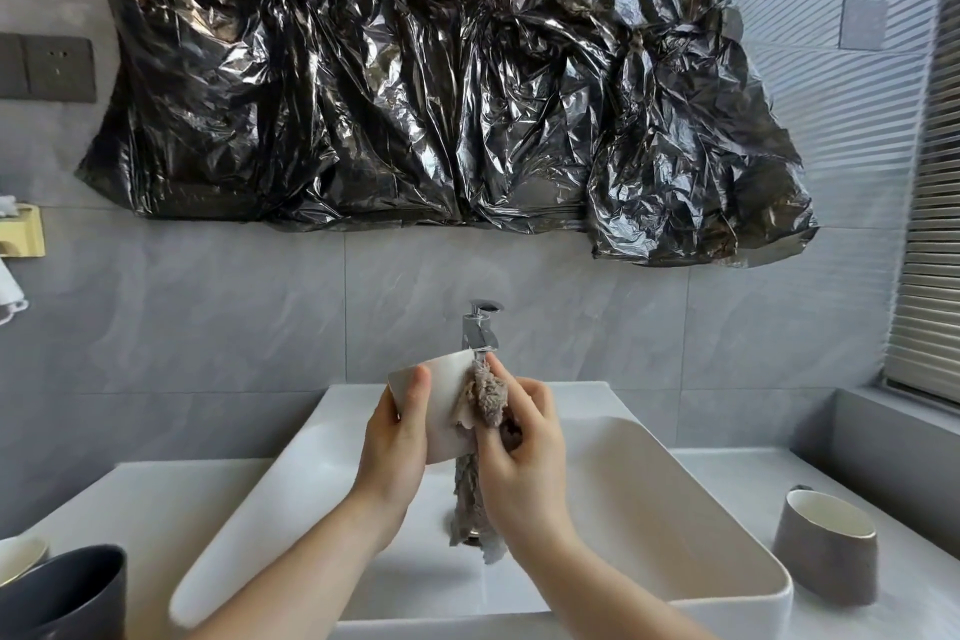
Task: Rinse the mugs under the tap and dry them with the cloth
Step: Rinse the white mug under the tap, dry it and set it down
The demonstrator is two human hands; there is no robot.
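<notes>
Over the white basin [675, 509] my left hand [397, 447] grips a white mug [444, 392], held tilted with its base toward the upper left. My right hand [524, 452] presses a fluffy grey cloth [488, 398] against the mug's side, and the cloth's tail hangs down into the basin. The chrome tap [480, 327] stands just behind the mug; I see no water running. A grey mug with a white inside [826, 543] stands on the counter at the right. A dark blue-grey mug [67, 592] sits at the lower left corner.
A pale rim of another vessel [21, 556] shows at the left edge beside the dark mug. Crumpled black plastic [441, 78] covers the wall above the tap. A grey raised ledge [883, 431] and window blinds [930, 276] are on the right.
</notes>
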